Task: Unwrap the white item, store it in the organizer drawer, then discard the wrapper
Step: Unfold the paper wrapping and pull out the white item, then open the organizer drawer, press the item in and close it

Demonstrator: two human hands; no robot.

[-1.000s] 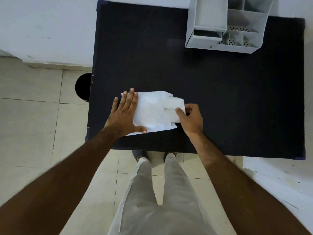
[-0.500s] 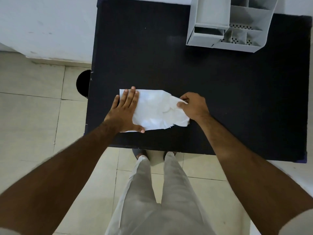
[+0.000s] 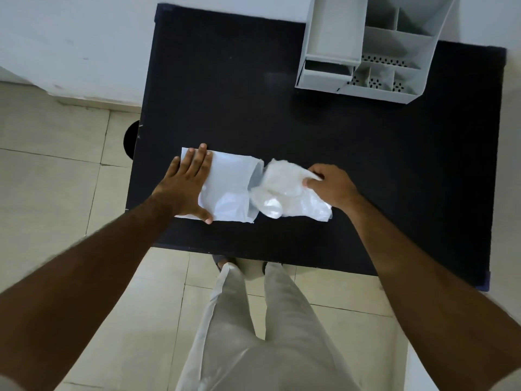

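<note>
— White plastic, mostly. From the head view, what lies on the black desk (image 3: 352, 170)?

— 2 pale things, side by side near the front edge. On the left is the flat white wrapper (image 3: 229, 187), lying with its long axis running left to right across the desk and its torn, open mouth facing right. Just beyond that mouth sits the white item (image 3: 277, 187), a crumpled translucent bundle, its left end touching or just inside the mouth of the wrapper; I cannot tell which. The bundle also stretches left to right, with its looser tail trailing toward the front right.

— And the hands?

— The left hand (image 3: 186, 187) is spread flat, palm down, on the left end of the wrapper, fingers together and pointing away from the person, thumb splayed out along the wrapper's near edge. It presses rather than grips. The right hand (image 3: 329, 187) is curled, knuckles up, with thumb and fingertips pinched onto the right side of the white item. Both forearms reach in from the bottom corners of the picture, bare.

— Where is the organizer?

— The grey organizer (image 3: 363, 52) stands at the far right of the desk, well apart from both hands. Its small drawer (image 3: 327, 71) at the lower left corner is pulled out toward the person and open on top. Beside it are several open compartments with perforated floors.

— Anything else?

— A round black bin (image 3: 131, 139) shows on the tiled floor, partly hidden by the desk's left edge. The person's light trousers (image 3: 253, 334) fill the bottom centre.
</note>
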